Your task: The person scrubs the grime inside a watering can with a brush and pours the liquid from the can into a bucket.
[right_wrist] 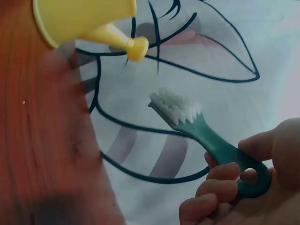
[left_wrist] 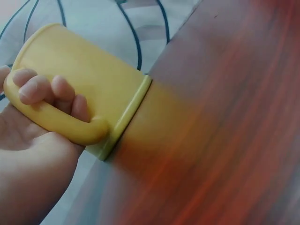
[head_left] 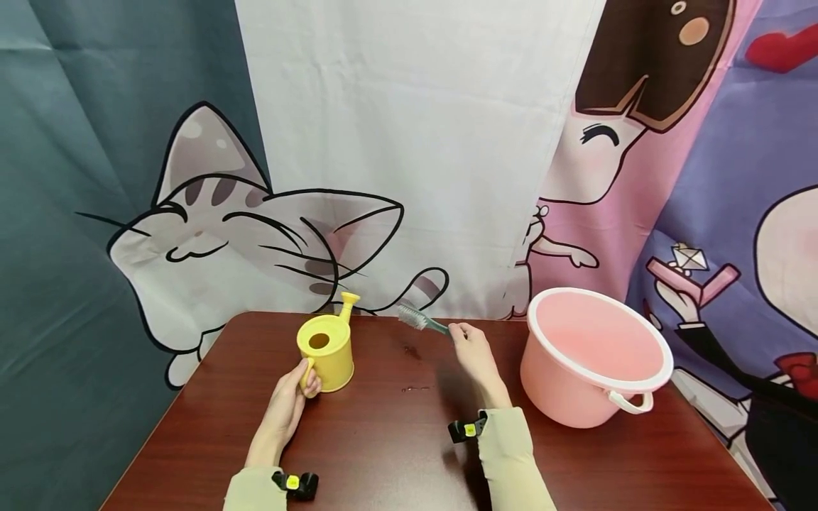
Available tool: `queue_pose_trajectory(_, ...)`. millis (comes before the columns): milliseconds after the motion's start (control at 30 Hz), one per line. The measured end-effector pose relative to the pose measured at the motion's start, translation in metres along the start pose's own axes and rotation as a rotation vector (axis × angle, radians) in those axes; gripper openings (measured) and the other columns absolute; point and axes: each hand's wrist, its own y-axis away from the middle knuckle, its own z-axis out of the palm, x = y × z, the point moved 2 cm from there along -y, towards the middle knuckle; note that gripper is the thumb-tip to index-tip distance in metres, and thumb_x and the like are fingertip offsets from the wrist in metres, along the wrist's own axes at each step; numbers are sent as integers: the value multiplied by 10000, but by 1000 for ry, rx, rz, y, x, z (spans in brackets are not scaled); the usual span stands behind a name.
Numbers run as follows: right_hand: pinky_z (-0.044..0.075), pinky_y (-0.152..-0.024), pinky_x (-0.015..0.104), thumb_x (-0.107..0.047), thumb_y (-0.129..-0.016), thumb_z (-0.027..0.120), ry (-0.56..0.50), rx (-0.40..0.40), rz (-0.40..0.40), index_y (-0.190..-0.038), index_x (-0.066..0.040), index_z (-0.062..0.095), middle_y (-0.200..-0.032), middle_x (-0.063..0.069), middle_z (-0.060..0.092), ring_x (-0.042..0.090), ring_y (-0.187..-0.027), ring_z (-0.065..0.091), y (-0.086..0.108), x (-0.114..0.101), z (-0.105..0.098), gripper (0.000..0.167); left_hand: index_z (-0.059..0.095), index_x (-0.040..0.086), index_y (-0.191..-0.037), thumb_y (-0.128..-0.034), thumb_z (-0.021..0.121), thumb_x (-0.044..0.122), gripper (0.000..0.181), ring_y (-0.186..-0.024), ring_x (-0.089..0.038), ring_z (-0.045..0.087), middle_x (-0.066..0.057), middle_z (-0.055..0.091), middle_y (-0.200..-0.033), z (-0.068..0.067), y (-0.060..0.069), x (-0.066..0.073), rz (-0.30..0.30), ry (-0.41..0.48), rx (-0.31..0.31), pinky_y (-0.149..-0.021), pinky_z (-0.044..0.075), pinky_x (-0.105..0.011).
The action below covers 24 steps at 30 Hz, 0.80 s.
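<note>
My left hand (head_left: 281,415) grips the handle of a yellow watering can (head_left: 335,363) at the left of the table. The can is upright, its spout pointing away. In the left wrist view, several fingers curl through the can's handle (left_wrist: 61,123), and its base appears to meet the tabletop. Raised over the table's far part, my right hand (head_left: 476,362) holds a green brush (head_left: 412,317) by the end of its handle. White bristles (right_wrist: 176,105) show clearly in the right wrist view, facing up towards the can's spout (right_wrist: 136,48) but apart from it.
A pink bucket (head_left: 562,390) with a white rim and side handle stands at the table's right. Small wet-looking marks (head_left: 414,388) lie on the brown table (head_left: 383,454) between the hands. Printed cloth (head_left: 415,142) hangs behind the far edge.
</note>
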Motion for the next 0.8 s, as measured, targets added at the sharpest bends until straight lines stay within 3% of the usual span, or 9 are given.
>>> queue_pose_trajectory(100,385,-693,354,-278,-1036,471,13,-4,-31,-1089,-42,665,-855,75,573,211,-765,475,4,-8,0,310,361,-19,-753,-1068,383,332,472,-715,-215,405,-104,302,-703,7,-1,-2,-8,-18,-36,-703,349,-332)
queue_pose_trajectory(233,438,-798,397,-295,-1035,478,23,-9,-81,-1145,-65,662,-1070,109,650,225,-919,555,9,-19,3,315,303,-102,-754,-1070,377,315,528,-680,-239,335,-126,255,-682,16,-3,-3,8,-29,-94,-676,243,-393)
queue_pose_trajectory(333,449,-762,384,-304,-1031,490,34,-14,-121,-1134,-76,664,-1010,88,653,212,-868,560,13,-27,5,304,292,-138,-765,-1070,380,306,546,-664,-234,305,-116,259,-671,21,-3,-4,10,-41,-114,-690,216,-416)
queue_pose_trajectory(500,429,-674,352,-300,-1023,516,56,-27,-212,-1094,-82,670,-862,39,615,186,-730,517,20,-43,8,277,318,-128,-759,-1065,400,301,533,-660,-186,328,-67,315,-680,24,-2,-4,4,-63,-93,-679,220,-407)
queue_pose_trajectory(800,460,-729,352,-279,-1009,550,118,-60,-359,-1071,-110,675,-977,-8,654,135,-770,547,35,-66,12,219,370,-140,-765,-1067,405,283,520,-652,-222,322,-147,314,-692,31,-2,1,49,-194,-89,-653,249,-410)
